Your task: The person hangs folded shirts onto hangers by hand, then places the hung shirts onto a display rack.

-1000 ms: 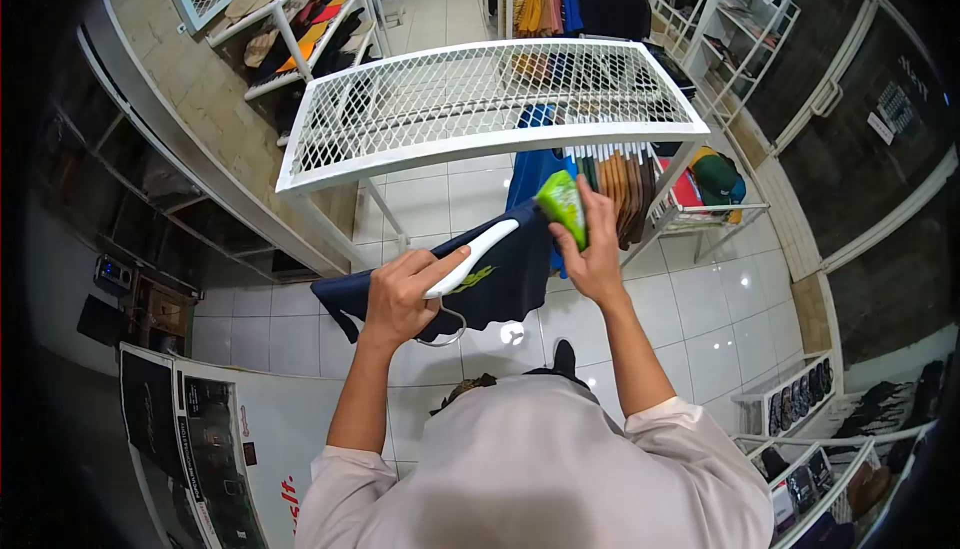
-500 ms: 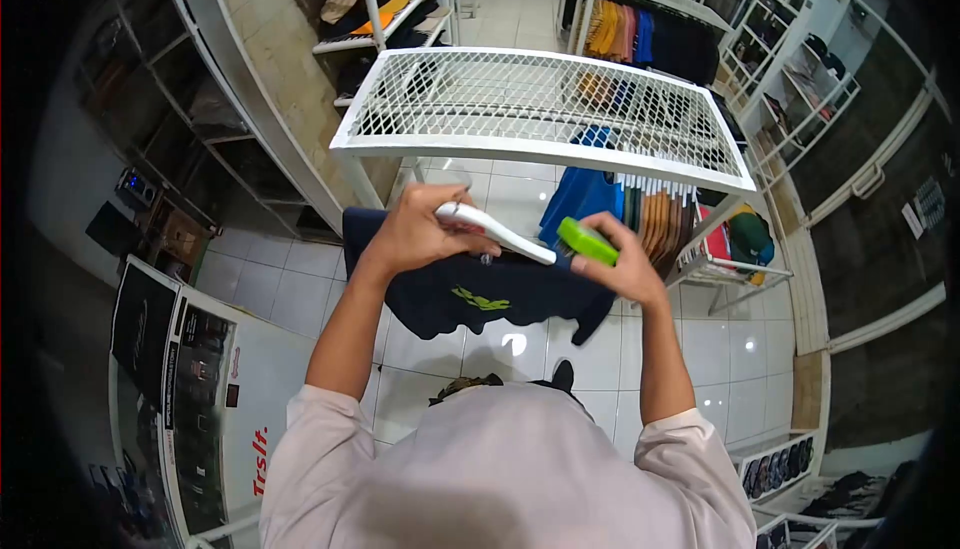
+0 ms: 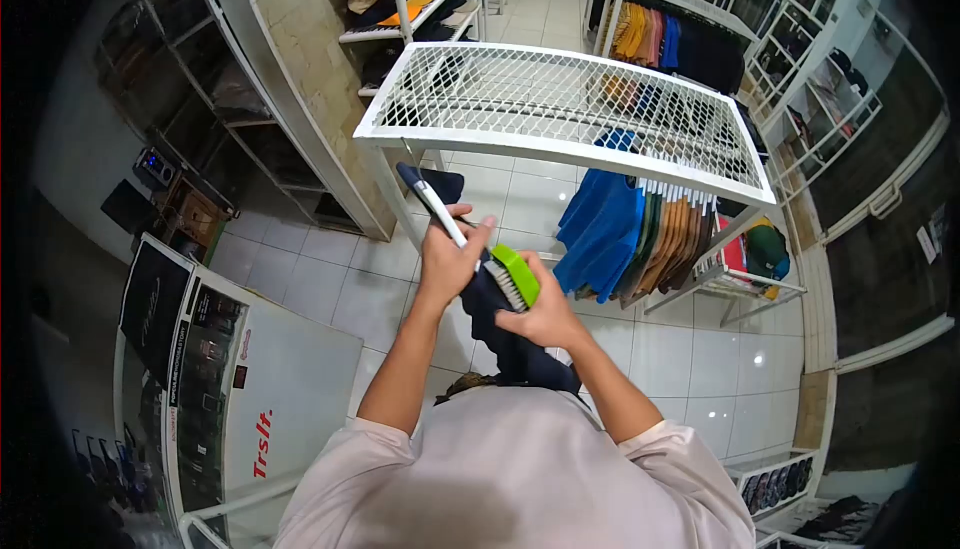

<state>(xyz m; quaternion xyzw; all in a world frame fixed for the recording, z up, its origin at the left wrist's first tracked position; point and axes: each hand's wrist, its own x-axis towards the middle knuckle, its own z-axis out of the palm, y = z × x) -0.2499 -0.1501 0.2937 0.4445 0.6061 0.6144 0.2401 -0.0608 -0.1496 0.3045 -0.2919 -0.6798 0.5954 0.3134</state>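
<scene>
My left hand is closed around a white clothes hanger, its thin hook reaching up near the front rail of the mesh-topped rack. From the hanger a dark navy shirt hangs almost edge-on, down toward my body; part of it shows past the hanger's far end. My right hand grips a bright green brush with pale bristles facing left. The bristles lie right at the shirt's shoulder side, close beside my left hand.
In front stands a white rack with a mesh top. Blue shirts and brown ones hang beneath its right side. Cap shelves rise at the back left. A white counter is at my left, and a green cap sits at right.
The shirt on its hanger has turned from broadside to nearly edge-on. Both hands have come closer together, the right hand bringing the brush left and down toward the shirt.
</scene>
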